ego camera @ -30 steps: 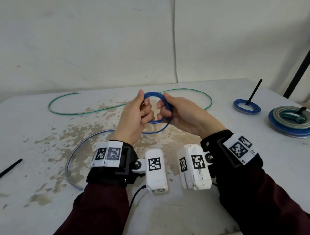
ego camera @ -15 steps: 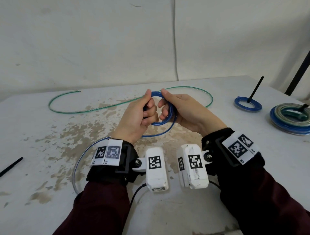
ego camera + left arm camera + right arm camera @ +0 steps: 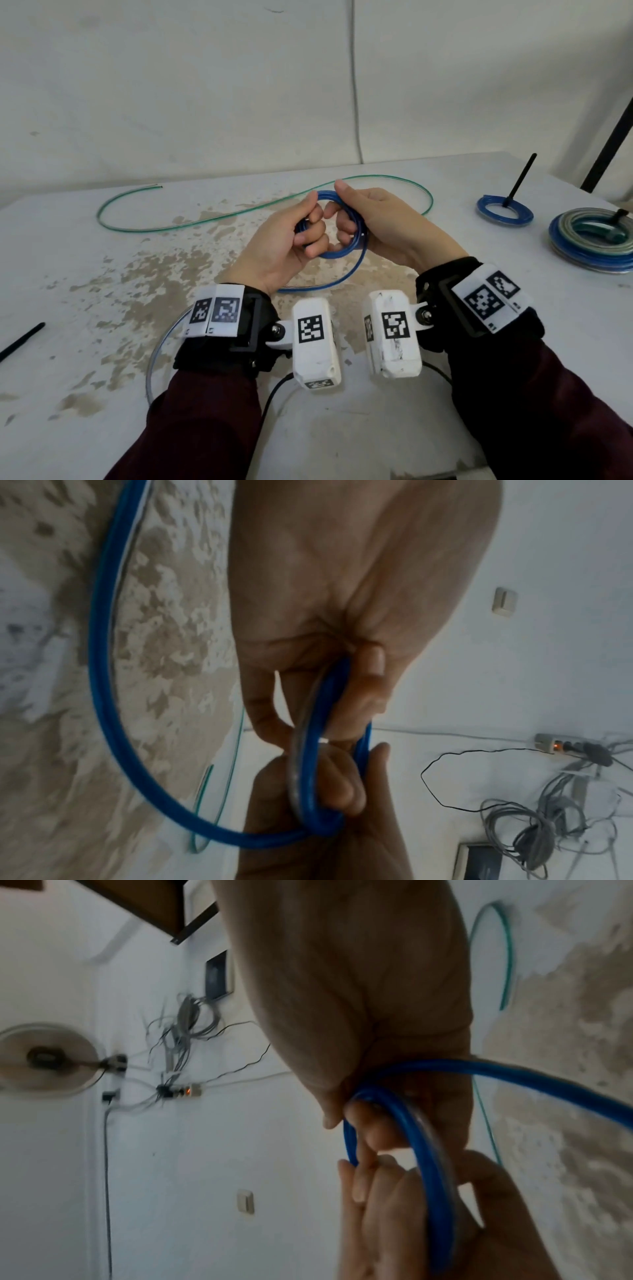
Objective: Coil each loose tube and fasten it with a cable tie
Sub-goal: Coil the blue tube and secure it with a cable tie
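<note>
Blue tube [image 3: 346, 251], wound into a small coil and held up over the table — the left hand [image 3: 281, 245] has its fingers curled round the near-left side, the right hand [image 3: 387, 226] clamps the far-right side, thumbs meeting on top. Since a second ago the hands have drifted slightly to the right and the loose tail trailing across the stained white table [image 3: 102, 342] has shortened, more of it now in the coil. Beyond lies a green tube [image 3: 191, 224], uncoiled; far right, finished coils [image 3: 591, 240] with black ties. A black cable tie [image 3: 20, 342] waits left — plain white wall behind.
</note>
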{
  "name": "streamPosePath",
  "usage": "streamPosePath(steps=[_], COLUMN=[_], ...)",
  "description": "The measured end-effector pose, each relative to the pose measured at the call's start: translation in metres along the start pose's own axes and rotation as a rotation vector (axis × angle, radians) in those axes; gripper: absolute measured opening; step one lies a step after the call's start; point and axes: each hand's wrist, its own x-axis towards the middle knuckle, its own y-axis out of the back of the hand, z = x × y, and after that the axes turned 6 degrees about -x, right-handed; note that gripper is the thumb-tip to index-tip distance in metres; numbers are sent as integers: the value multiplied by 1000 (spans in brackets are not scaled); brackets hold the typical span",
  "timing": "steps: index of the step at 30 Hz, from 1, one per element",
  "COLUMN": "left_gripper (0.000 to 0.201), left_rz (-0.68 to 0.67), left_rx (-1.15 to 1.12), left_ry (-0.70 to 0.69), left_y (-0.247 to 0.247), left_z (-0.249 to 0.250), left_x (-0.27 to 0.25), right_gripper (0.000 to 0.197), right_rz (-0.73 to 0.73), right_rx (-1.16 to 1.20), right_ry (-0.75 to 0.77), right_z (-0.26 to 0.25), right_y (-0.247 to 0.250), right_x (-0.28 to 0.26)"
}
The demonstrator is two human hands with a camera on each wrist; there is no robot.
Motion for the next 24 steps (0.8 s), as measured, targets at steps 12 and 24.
streamPosePath(steps=[12,24], left_gripper=[42,38], left_rz=[19,-43], left_rx=[-96,-252], left_ry=[-172,-160], left_y=[3,3], left_z=[6,9], left_x=[1,0], right_gripper=[43,30], right_rz=[-67,-70], right_rx=[344,206], right_ry=[-39,131], right_z=[-1,2], right_y=[-5,3], right_x=[3,1])
